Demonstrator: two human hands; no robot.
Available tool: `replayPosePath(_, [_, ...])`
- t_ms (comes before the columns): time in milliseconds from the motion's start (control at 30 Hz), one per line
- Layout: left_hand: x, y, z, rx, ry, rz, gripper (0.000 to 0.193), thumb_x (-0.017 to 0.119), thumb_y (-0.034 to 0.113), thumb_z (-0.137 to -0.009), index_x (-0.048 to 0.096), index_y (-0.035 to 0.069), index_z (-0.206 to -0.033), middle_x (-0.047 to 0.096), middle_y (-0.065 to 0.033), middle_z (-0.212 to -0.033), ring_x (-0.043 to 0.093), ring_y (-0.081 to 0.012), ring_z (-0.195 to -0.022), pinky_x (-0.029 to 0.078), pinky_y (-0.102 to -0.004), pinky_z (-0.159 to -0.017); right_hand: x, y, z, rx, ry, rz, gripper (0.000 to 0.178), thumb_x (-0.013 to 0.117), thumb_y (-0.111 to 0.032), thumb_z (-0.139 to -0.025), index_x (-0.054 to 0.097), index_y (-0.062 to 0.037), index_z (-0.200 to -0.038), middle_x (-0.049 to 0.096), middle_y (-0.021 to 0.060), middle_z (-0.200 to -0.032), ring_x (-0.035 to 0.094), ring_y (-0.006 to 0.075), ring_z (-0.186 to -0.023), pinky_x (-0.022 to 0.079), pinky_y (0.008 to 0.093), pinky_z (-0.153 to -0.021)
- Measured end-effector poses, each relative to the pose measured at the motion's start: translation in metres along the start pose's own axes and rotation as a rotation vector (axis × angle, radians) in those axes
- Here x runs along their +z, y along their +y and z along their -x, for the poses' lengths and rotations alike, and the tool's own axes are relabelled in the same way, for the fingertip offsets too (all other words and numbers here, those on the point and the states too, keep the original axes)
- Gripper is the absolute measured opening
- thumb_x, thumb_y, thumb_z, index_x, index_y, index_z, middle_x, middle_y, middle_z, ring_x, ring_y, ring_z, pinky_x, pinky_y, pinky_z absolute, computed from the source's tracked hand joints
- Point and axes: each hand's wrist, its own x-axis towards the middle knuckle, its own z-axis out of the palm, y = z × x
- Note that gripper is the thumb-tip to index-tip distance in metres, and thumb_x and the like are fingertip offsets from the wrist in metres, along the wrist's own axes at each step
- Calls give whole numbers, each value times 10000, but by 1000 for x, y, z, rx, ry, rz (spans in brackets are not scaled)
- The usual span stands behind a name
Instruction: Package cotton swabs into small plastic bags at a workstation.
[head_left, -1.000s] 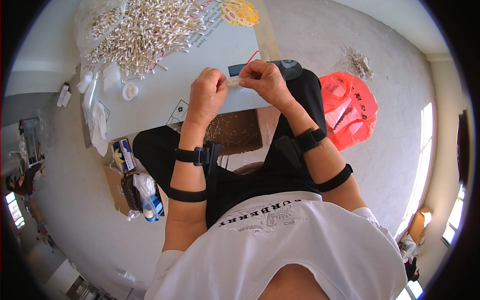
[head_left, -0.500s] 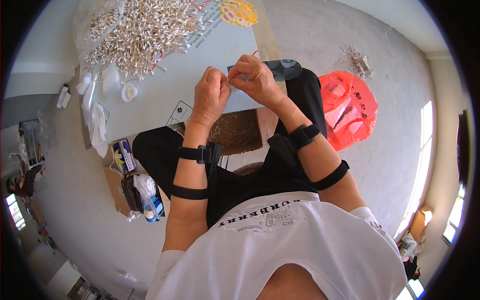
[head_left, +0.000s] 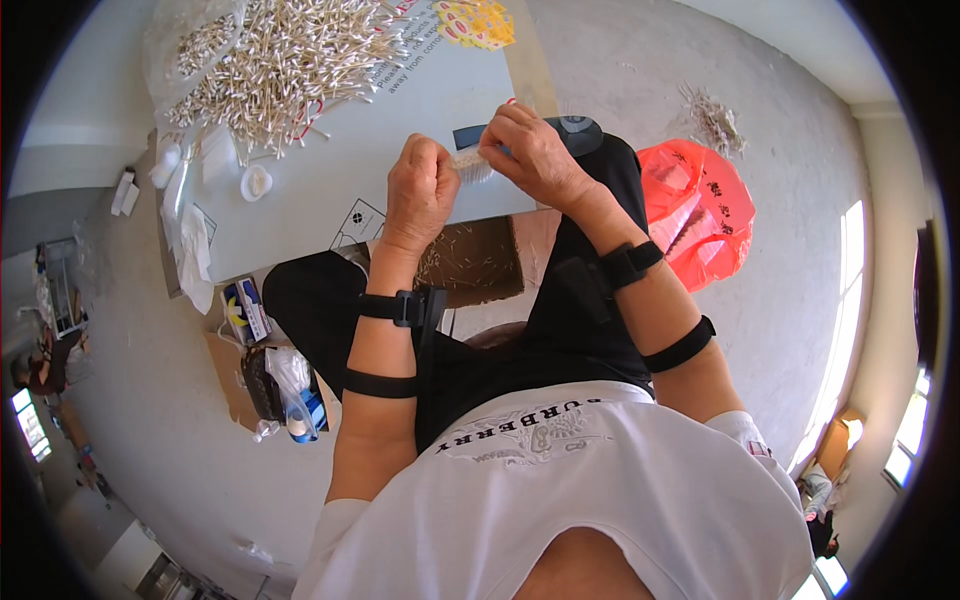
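Over the near edge of the table, my left hand (head_left: 419,192) is closed, gripping the left end of a small clear packet (head_left: 472,165). Pale rows, which look like cotton swab tips, show through its plastic. My right hand (head_left: 535,157) pinches the packet's right upper end between thumb and fingers. A large heap of cotton swabs (head_left: 285,75) lies on the table beyond my left hand, partly under a clear plastic bag (head_left: 195,50). Below my hands, loose swabs lie inside an open cardboard box (head_left: 475,265).
A grey table board (head_left: 330,190) carries a small white dish (head_left: 256,183) and yellow printed labels (head_left: 475,22). Right of my knee, a red plastic bag (head_left: 715,215) sits on the floor near a pile of swabs (head_left: 712,120). A carton of packages (head_left: 235,385) stands at left.
My right hand has moved to the right, away from my left hand. More of the packet now shows stretched between them. My left hand has hardly moved.
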Motion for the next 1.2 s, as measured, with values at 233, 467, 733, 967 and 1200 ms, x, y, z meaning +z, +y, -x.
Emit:
replayPosePath(233, [1,0,1,-27,3,5,116,580,-42,-789,487,12,-830,521,-122,-761,539,-277,-633,462,-370,-585,-7,1,5,88,-104,-39,73,595,-66,-841,538,-20,-841,567,153,-840,564,359,-865,472,439,-777])
replayPosePath(467, [-4,5,-5,-19,-5,22,118,587,-71,-770,512,7,-817,528,-121,-773,564,-297,-642,478,-380,-577,2,-8,10,73,21,80,84,607,-55,-832,535,-21,-859,566,146,-860,555,361,-887,475,431,-771])
replayPosePath(733, [-6,1,-8,-394,-167,415,98,715,31,-810,619,15,-796,580,10,-715,501,-62,-608,393,-219,-527,4,-15,9,523,-61,-476,128,730,-69,-796,623,-19,-845,566,-1,-773,515,93,-708,435,255,-652])
replayPosePath(967, [-14,1,-20,-658,-358,555,98,716,46,-797,625,26,-767,570,8,-657,485,-53,-573,383,-209,-510,-2,-8,-5,747,-268,-494,155,766,-79,-735,630,-6,-721,568,-23,-656,503,62,-633,419,240,-585])
replayPosePath(1200, [-12,-5,-20,-444,-358,373,82,708,8,-754,632,-22,-761,597,-34,-655,522,-82,-593,435,-247,-537,-3,-12,-9,517,-267,-234,165,746,-75,-757,620,31,-744,573,5,-663,508,77,-625,432,261,-587])
